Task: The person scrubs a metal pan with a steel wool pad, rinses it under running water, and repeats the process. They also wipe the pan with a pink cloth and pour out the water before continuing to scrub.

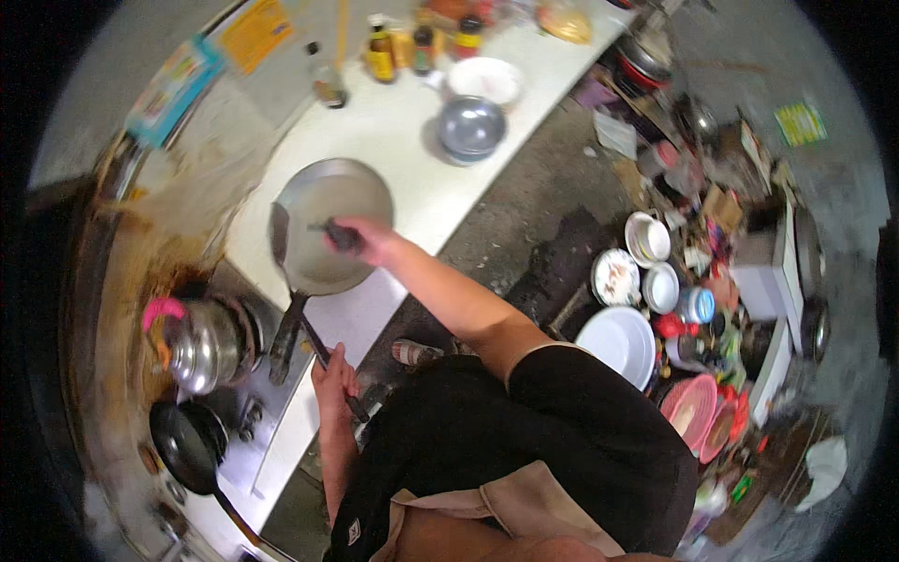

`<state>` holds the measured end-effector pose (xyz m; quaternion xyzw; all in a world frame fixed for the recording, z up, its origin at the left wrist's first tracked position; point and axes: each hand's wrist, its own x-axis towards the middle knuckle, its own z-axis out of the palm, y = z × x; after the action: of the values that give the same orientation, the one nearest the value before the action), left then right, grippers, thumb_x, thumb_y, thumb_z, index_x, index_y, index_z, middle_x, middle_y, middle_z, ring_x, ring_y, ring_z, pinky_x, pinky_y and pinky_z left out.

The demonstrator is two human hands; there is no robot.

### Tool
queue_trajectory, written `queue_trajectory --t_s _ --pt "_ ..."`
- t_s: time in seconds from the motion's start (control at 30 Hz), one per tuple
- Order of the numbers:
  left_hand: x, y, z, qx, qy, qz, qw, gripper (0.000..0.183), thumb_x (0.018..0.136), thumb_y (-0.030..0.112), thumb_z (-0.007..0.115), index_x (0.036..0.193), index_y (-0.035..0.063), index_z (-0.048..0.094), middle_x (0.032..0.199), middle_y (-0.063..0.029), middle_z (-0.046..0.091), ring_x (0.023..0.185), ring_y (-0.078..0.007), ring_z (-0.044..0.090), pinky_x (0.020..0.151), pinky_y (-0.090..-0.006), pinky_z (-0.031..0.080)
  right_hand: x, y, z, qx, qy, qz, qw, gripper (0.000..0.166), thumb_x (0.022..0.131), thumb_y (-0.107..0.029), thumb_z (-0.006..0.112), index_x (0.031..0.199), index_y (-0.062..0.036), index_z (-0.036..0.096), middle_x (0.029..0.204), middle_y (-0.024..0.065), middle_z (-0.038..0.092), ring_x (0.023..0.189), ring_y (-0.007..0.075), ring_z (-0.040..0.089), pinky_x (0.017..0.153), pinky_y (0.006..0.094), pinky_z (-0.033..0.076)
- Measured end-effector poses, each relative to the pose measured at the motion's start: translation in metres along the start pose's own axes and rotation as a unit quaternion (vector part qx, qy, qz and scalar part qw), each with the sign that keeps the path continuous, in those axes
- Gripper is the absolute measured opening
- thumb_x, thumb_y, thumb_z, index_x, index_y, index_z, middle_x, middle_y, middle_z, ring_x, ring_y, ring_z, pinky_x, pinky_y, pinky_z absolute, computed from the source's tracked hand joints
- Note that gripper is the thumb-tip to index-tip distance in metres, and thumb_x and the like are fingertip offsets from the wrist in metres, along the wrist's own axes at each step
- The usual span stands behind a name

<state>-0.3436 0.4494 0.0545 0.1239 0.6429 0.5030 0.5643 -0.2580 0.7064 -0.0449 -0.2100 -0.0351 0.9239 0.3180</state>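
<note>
A large round wok or pan (316,183) stands on the white counter, its black handle towards the stove. My right hand (362,240), over its middle, is closed on a dark knob or handle (344,237); whether this belongs to a lid on the pan is too blurred to tell. My left hand (336,376) grips the long dark handle of a spatula (315,337), whose blade lies along the pan's left side. Beyond the pan, metal bowls (472,130) stand next to a white bowl (486,79).
A steel kettle or pot (207,344) and a black frying pan (184,449) are on the stove at the left. Bottles (381,53) line the counter's back. On the floor at the right are a white basin (618,345), plates (615,277) and pink baskets (692,407).
</note>
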Motion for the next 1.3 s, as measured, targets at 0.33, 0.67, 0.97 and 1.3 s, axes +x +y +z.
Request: queue_trajectory --t_s 0.33,0.67,0.97,1.3 --pt "0.050 0.006 0.148 -0.027 -0.335 -0.172 0.926 0.028 0.096 0.030 0.052 0.077 0.0127 0.042 0.066 -0.0007 0.041 0.063 -0.0144 0.042 0.061 -0.0304 0.037 -0.211 -0.098 -0.088 -0.249 0.071 -0.070 0.963 0.039 0.088 -0.042 0.069 0.100 -0.0055 0.063 0.088 0.0057 0.065 0.071 0.0154 0.063 0.057 0.0275 0.050" --pt "0.016 -0.108 0.320 0.243 -0.488 -0.158 0.824 0.022 0.094 0.030 0.063 0.092 0.0089 0.059 0.087 0.0010 0.058 0.081 -0.0105 0.054 0.076 -0.0273 0.043 -0.438 -0.073 -0.112 -0.428 0.175 -0.110 0.880 0.034 0.090 -0.037 0.069 0.093 -0.0036 0.069 0.084 0.0006 0.065 0.072 0.0094 0.057 0.062 0.0261 0.046" --pt "-0.047 -0.171 0.372 0.333 -0.597 -0.252 0.685 0.052 0.095 0.049 0.057 0.123 0.0061 0.055 0.113 -0.0065 0.056 0.106 -0.0159 0.051 0.095 -0.0336 0.042 -0.507 -0.010 -0.149 -0.217 0.357 -0.253 0.873 0.029 0.085 -0.025 0.073 0.108 -0.0072 0.070 0.101 0.0009 0.067 0.099 0.0120 0.058 0.091 0.0303 0.044" --pt "0.035 -0.146 0.299 0.363 -0.439 -0.221 0.792 0.040 0.094 0.038 0.060 0.117 0.0059 0.058 0.106 -0.0074 0.066 0.093 -0.0159 0.060 0.089 -0.0315 0.047 -0.580 0.048 -0.284 -0.102 0.591 -0.107 0.793 0.030 0.081 -0.034 0.074 0.077 -0.0062 0.065 0.059 0.0038 0.058 0.045 0.0135 0.050 0.043 0.0294 0.037"
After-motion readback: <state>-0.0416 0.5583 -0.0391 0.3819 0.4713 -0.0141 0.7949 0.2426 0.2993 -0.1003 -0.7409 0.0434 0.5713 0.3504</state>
